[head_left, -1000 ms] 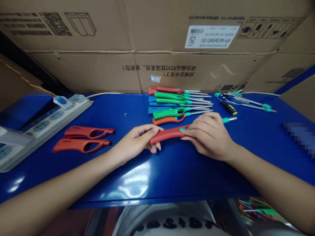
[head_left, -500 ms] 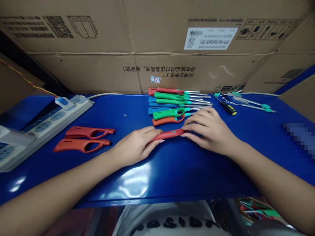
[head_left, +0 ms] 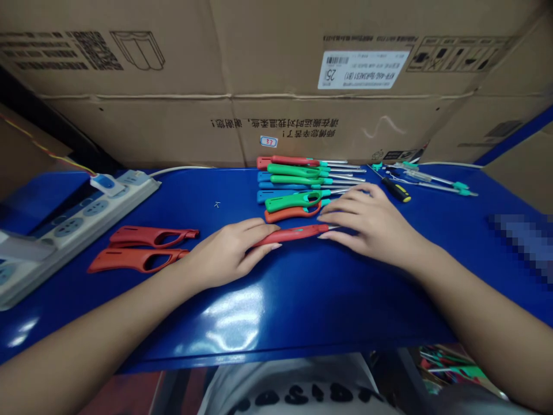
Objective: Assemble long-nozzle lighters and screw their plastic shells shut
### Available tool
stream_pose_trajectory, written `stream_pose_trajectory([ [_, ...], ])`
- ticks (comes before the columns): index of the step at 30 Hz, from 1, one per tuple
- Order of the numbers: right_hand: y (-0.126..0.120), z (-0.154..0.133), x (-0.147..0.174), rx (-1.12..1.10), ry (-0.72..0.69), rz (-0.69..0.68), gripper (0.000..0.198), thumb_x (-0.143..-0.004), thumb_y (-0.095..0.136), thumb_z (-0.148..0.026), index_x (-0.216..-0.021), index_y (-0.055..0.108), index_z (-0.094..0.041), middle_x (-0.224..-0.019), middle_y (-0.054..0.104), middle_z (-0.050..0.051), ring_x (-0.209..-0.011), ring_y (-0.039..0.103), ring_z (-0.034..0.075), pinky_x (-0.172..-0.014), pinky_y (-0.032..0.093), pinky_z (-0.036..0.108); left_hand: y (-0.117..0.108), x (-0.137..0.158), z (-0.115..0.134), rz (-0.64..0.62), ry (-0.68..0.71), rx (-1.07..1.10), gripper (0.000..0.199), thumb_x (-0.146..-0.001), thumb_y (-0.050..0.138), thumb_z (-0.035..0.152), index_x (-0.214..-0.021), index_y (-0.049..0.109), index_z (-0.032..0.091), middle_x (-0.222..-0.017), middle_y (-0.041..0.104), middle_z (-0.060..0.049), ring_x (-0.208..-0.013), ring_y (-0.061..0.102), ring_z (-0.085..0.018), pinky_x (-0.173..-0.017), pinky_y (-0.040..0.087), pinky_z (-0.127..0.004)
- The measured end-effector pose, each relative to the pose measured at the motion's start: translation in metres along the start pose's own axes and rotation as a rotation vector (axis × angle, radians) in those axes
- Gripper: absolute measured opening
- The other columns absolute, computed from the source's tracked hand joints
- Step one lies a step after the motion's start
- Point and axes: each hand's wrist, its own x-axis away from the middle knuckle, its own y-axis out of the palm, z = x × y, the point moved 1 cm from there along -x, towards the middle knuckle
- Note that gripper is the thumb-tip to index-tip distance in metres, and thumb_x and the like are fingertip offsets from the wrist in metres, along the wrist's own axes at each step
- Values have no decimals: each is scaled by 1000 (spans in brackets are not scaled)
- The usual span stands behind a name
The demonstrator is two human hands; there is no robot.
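Left hand (head_left: 227,256): your fingers are closed narrow round the butt of a red lighter (head_left: 298,233), thumb on the near side. Right hand (head_left: 375,230): thumb and forefinger sit either side of the front end; whether they pinch cannot be told. The lighter lies between the two sets of fingers, roughly level, edge toward you, a small teal patch (head_left: 300,229) on top.

Change, last half second: your right fingertips met the handle's front; now a short piece of metal rod (head_left: 333,227) shows between collar and fingers. Reading: handle and rod appear fitted together, your attention probably at that joint.

Against the first frame: the lighter's side and a larger teal part showed, with the teal rod end visible past your right hand. Now that end is hidden and the lighter is turned.

Outward: just beyond your right fingertips, an orange lighter (head_left: 283,215), then a green lighter (head_left: 285,204), part of a stack. Farther right of it, a screwdriver (head_left: 396,190). Left of your left fingers, two red handles (head_left: 133,235); your wrist now overlaps the nearer one's tip. Small screws (head_left: 216,204) lie beyond that hand on the blue counter (head_left: 294,311).
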Motion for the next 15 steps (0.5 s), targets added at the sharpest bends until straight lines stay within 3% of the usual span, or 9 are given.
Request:
stream_pose_trajectory([
  [4, -4, 27, 9, 111, 97, -42, 38, -91, 67, -48, -117, 68, -21, -114, 74, 8, -107, 63, 29, -102, 34, 50, -6, -2, -9, 34, -6, -78, 34, -104, 46, 35, -123, 65, 15, -101, 69, -9, -92, 66, -21, -83, 51, -29],
  [9, -2, 53, 19, 145, 108, -62, 21, -96, 59, -39, -97, 72, -22, -97, 77, 5, -97, 65, 27, -102, 35, 52, -6, -3, -20, 54, -7, -109, 35, -104, 45, 37, -119, 66, 13, -98, 69, -10, -90, 65, -22, -82, 50, -30],
  [15, 2, 21, 7, 24, -39, 22, 16, -98, 59, -32, -100, 71, -21, -93, 78, 3, -92, 66, 20, -100, 38, 44, 1, -2, -10, 36, -10, 4, 31, -103, 49, 35, -121, 65, 16, -102, 69, -9, -92, 66, -20, -84, 49, -29],
])
